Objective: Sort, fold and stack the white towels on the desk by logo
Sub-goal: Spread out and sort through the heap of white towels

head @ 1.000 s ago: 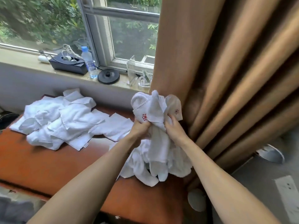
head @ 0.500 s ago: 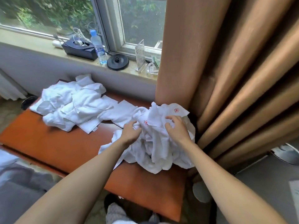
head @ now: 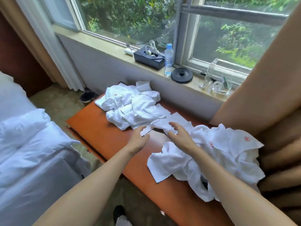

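Head view: I see both hands over desk (head: 104,131), between two towel heaps. Left hand (head: 138,140): fingers loosely curved, slightly spread, tips at edge of flat towel (head: 178,119); I cannot tell if touching. Right hand (head: 180,135): fingers spread, curved, above same towel, gripping nothing. Crumpled pile (head: 135,108) at desk's far end. Second pile (head: 224,162) beside curtain (head: 260,95), red logo (head: 247,138) facing up. Water bottle (head: 168,59) on sill.
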Tool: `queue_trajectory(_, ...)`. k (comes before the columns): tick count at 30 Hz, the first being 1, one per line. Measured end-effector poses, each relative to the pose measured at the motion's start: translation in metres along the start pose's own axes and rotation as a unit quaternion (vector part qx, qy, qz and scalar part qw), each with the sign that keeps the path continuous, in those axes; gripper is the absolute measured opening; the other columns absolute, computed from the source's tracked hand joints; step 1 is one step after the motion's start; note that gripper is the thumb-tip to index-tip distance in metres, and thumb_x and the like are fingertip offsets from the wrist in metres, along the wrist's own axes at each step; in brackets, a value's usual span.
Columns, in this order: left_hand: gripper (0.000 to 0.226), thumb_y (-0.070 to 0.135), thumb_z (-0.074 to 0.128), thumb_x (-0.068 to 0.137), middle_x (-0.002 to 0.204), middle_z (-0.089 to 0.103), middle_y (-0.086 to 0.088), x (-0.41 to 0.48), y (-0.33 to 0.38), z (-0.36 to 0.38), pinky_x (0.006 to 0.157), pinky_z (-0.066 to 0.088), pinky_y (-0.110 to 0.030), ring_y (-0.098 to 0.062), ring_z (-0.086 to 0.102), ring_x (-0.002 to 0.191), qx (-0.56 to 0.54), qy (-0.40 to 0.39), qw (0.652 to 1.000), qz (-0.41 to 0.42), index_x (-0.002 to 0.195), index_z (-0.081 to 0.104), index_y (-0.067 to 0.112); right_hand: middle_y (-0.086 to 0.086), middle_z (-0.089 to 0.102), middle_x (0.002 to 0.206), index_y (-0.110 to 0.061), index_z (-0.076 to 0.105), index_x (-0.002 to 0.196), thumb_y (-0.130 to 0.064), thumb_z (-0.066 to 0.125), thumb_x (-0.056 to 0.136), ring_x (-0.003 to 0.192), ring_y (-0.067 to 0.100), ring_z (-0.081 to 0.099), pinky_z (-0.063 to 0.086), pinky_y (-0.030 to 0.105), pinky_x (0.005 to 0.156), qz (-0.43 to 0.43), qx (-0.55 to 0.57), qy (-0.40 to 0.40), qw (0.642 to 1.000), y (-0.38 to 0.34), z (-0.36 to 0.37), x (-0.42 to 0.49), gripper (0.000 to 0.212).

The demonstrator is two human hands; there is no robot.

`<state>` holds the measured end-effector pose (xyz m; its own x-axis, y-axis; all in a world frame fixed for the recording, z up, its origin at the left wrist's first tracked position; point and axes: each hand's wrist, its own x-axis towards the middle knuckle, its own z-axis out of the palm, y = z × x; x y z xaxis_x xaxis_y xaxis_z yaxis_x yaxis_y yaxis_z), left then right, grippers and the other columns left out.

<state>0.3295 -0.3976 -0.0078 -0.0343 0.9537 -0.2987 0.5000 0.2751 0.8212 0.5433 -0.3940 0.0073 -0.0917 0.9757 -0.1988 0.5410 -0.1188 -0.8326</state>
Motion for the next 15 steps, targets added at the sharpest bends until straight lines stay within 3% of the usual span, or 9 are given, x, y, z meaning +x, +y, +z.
queue_trajectory(3,0.051,0.02,0.058,0.1,0.152,0.046,-0.004,0.011,-0.031,-0.057,0.101,0.045,-0.024,-0.014,0.051,0.129,-0.014,0.003,1.0,0.004,0.149,0.048,0.019,0.003,0.048,0.153,-0.017,0.047,0.152,-0.019,0.055,0.099,0.127,0.009,0.049,0.037,0.025,0.103,0.005,-0.011,-0.019,1.0,-0.034,0.051,0.024,0.053)
queue_trajectory(5,0.042,0.015,0.058,0.099,0.144,0.052,-0.003,0.019,-0.051,-0.094,0.085,0.046,-0.012,-0.004,0.056,0.108,-0.025,0.008,1.0,0.015,0.14,0.055,0.022,0.005,0.049,0.153,-0.017,0.046,0.153,-0.019,0.056,0.098,0.128,0.013,0.052,0.04,0.029,0.107,0.012,-0.018,-0.032,0.999,-0.06,0.087,0.037,0.055)
queue_trajectory(7,0.035,0.016,0.058,0.098,0.137,0.053,-0.001,0.03,-0.074,-0.13,0.077,0.043,-0.013,-0.001,0.053,0.1,-0.019,0.009,1.0,0.021,0.13,0.059,0.029,0.004,0.047,0.156,-0.014,0.043,0.154,-0.02,0.057,0.099,0.139,0.017,0.047,0.037,0.033,0.115,0.009,-0.027,-0.046,0.999,-0.084,0.122,0.05,0.057)
queue_trajectory(10,0.047,0.027,0.059,0.1,0.148,0.047,-0.001,0.049,-0.103,-0.181,0.096,0.044,-0.027,-0.016,0.048,0.127,-0.005,0.013,1.0,0.005,0.146,0.051,0.023,-0.001,0.047,0.155,-0.015,0.042,0.155,-0.026,0.059,0.1,0.142,0.015,0.043,0.033,0.027,0.111,0.007,-0.023,-0.045,0.999,-0.117,0.168,0.068,0.059)
queue_trajectory(11,0.048,0.028,0.058,0.1,0.149,0.046,0.0,0.054,-0.111,-0.195,0.095,0.043,-0.027,-0.017,0.046,0.131,-0.009,0.015,1.0,-0.002,0.146,0.05,0.023,-0.001,0.047,0.155,-0.016,0.042,0.154,-0.026,0.059,0.099,0.141,0.015,0.043,0.034,0.028,0.11,0.009,-0.024,-0.043,0.999,-0.126,0.18,0.073,0.058)
queue_trajectory(13,0.045,0.027,0.057,0.1,0.147,0.048,0.004,0.064,-0.123,-0.218,0.091,0.039,-0.024,-0.01,0.047,0.126,-0.025,0.016,1.0,-0.003,0.145,0.051,0.026,0.001,0.047,0.155,-0.015,0.043,0.154,-0.026,0.06,0.1,0.141,0.016,0.044,0.036,0.029,0.111,0.014,-0.03,-0.042,0.999,-0.14,0.2,0.083,0.058)
queue_trajectory(15,0.046,0.027,0.057,0.101,0.144,0.049,0.008,0.073,-0.131,-0.237,0.096,0.038,-0.026,-0.01,0.046,0.127,-0.029,0.01,1.0,0.005,0.146,0.05,0.028,0.003,0.045,0.157,-0.013,0.041,0.155,-0.024,0.059,0.1,0.143,0.016,0.042,0.035,0.028,0.112,0.019,-0.037,-0.045,0.998,-0.151,0.213,0.094,0.059)
